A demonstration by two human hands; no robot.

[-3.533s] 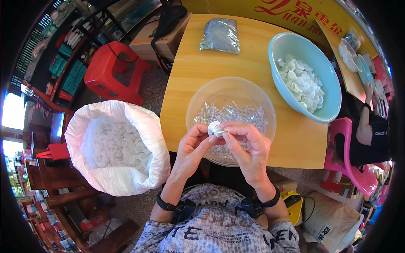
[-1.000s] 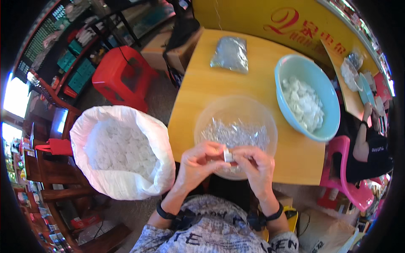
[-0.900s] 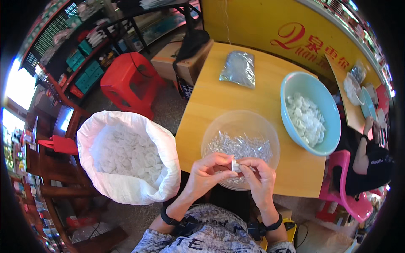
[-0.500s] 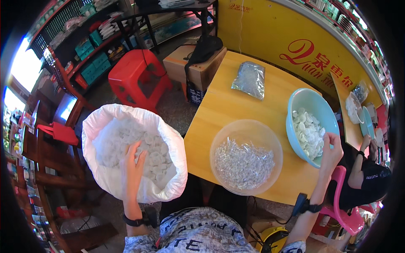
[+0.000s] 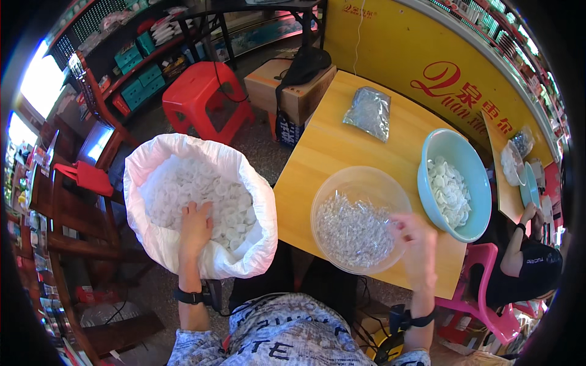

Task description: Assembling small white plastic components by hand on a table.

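Observation:
My left hand (image 5: 195, 230) reaches into a white woven sack (image 5: 259, 244) on the left, fingers a little apart on a heap of round translucent plastic pieces (image 5: 177, 192). Fingertips are partly lost among the pieces. My right hand (image 5: 416, 244) is at the right rim of a clear plastic bowl (image 5: 326, 183), blurred by motion, thumb and fingers pinched together. Whether anything small sits in that pinch I cannot make out. Inside the bowl lies a pile of small clear tube-like pieces (image 5: 354, 235). Beyond it a light-blue basin (image 5: 482, 195) holds whitish disc-shaped pieces (image 5: 448, 192).
The bowl and basin stand on a yellow wooden table (image 5: 317, 143), with a sealed grey plastic bag (image 5: 369, 114) farther back. A red stool (image 5: 204, 91) and a cardboard box (image 5: 268, 88) are beyond the sack. At right, a person (image 5: 525, 268) sits by a pink chair (image 5: 482, 274).
My right hand has moved left from the blue basin to the clear bowl. My left hand stays in the sack, its fingers lower on the pieces. The view has shifted slightly.

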